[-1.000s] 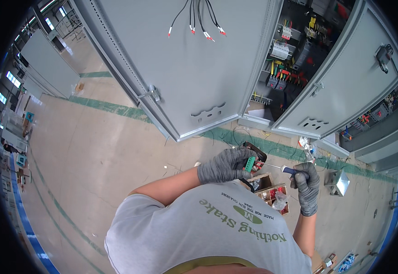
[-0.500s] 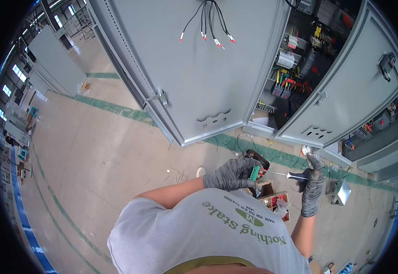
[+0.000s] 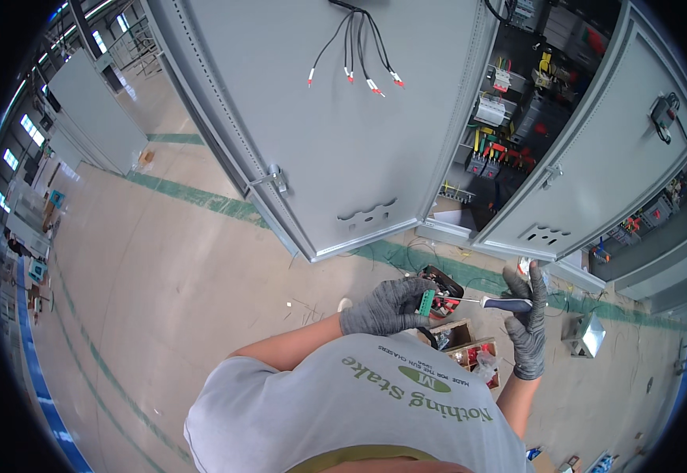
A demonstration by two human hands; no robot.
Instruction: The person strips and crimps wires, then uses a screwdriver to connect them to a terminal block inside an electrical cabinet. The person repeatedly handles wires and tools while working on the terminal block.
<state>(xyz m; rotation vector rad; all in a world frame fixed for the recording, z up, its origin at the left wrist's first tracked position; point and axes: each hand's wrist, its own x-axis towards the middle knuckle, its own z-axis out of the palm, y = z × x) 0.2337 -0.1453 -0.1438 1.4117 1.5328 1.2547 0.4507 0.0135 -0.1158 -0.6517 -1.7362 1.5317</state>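
Note:
My left hand (image 3: 381, 307), in a grey knit glove, pinches a small green terminal block (image 3: 426, 303) in front of my shirt. From the right, a screwdriver (image 3: 506, 304) with a dark blue and white handle lies level, its thin shaft pointing at the block. Whether the tip sits in one of the block's openings is too small to tell. My right hand (image 3: 527, 351), gloved alike, has the handle against its palm and finger bases, with some fingers stretched upward. Above, several black wires (image 3: 363, 47) with red and white ends hang on a grey cabinet door (image 3: 343, 150).
Below my hands, a tool bag (image 3: 444, 284) and a wooden box (image 3: 470, 351) with small parts stand on the floor. A second cabinet door (image 3: 619, 165) stands right of the exposed wiring (image 3: 501, 150). A shiny metal box (image 3: 588, 335) sits at the right.
My right hand has turned, its fingers now more spread and the screwdriver handle more plainly visible. My left hand and the terminal block have shifted slightly left.

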